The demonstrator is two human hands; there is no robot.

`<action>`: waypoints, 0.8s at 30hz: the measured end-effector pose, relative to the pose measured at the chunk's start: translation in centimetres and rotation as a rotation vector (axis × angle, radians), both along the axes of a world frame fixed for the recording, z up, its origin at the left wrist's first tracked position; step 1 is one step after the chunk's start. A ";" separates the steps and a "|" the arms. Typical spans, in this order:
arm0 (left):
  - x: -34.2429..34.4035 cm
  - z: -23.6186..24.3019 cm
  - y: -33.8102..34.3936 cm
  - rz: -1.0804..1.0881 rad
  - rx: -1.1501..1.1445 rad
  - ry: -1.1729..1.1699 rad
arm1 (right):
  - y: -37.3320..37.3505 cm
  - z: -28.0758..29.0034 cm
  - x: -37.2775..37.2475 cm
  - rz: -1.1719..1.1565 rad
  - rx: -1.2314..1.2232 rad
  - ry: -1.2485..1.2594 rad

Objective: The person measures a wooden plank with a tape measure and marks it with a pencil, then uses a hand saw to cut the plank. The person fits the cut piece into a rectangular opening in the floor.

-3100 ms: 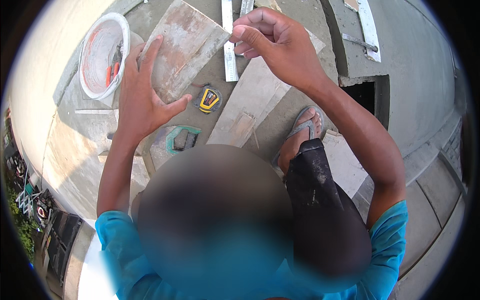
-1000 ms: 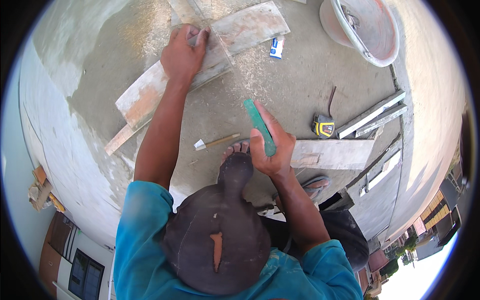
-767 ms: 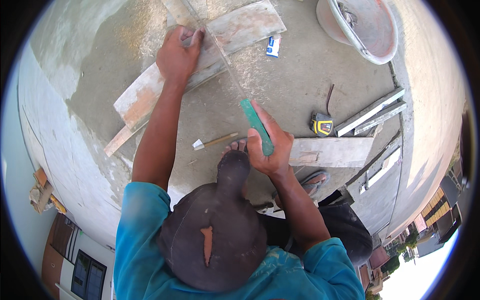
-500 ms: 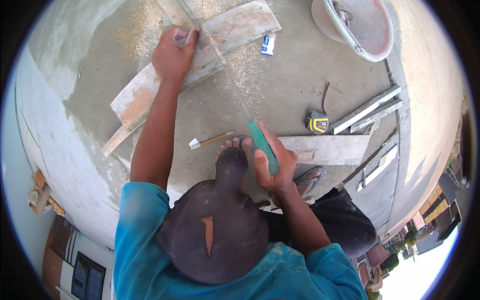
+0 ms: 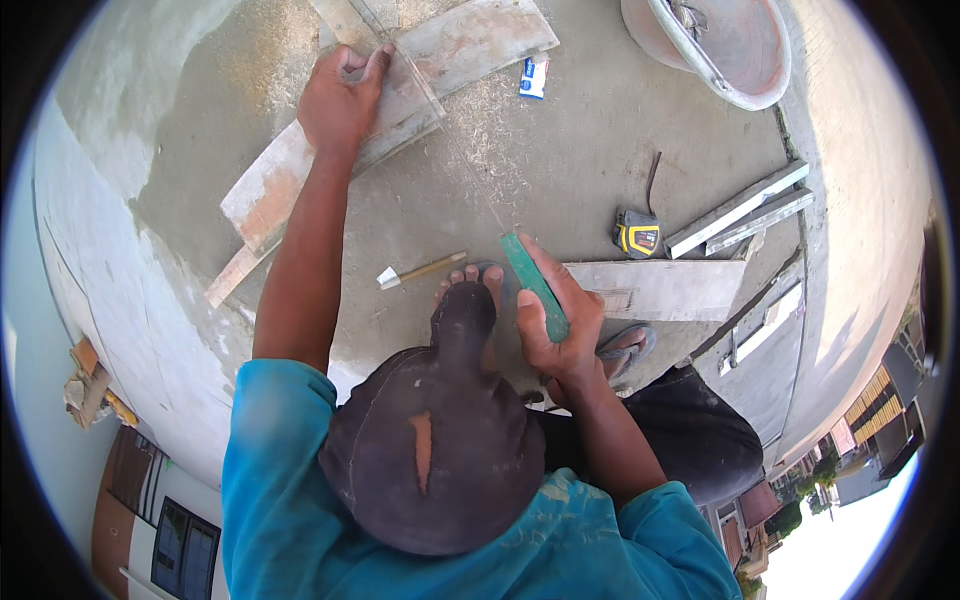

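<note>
My right hand (image 5: 568, 320) is wrapped round the green handle of a handsaw (image 5: 534, 285). From the handle, the thin blade runs up and left across a pale, stained wooden board (image 5: 265, 200). On top of the board, my left hand (image 5: 340, 105) presses down with curled fingers, its thumb tip close beside the blade. Under that board lies a narrower wooden strip (image 5: 232, 278), poking out at the lower left. Sawdust (image 5: 490, 135) is scattered on the concrete around the cut. My bare toes (image 5: 470, 275) are just left of the handle.
A yellow and black tape measure (image 5: 637, 235) lies at the right, near two metal bars (image 5: 735, 210) and a flat board (image 5: 660, 290). A large basin (image 5: 740, 60) stands at the far right. A small blue-and-white packet (image 5: 533, 78) and a thin wooden stick (image 5: 430, 268) with a white end lie on the floor.
The saw handle and my right hand have shifted slightly right and toward me along the blade's line. My left hand stays on the board. The whole view has tilted a little.
</note>
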State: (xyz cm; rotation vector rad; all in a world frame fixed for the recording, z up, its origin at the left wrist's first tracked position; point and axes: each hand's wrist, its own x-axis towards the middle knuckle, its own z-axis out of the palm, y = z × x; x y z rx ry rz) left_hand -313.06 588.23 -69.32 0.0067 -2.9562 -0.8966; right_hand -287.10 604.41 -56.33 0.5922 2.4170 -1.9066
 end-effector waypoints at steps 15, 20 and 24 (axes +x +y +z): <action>0.0 -0.2 -0.4 0.000 -0.026 0.000 | -1.3 -1.1 -4.0 0.073 0.108 -0.121; 0.2 0.2 -0.5 0.026 -0.014 -0.064 | -0.3 0.6 1.8 0.013 0.117 0.105; 0.3 0.0 -0.5 0.005 -0.015 -0.041 | -0.8 0.0 -0.9 -0.011 0.012 -0.021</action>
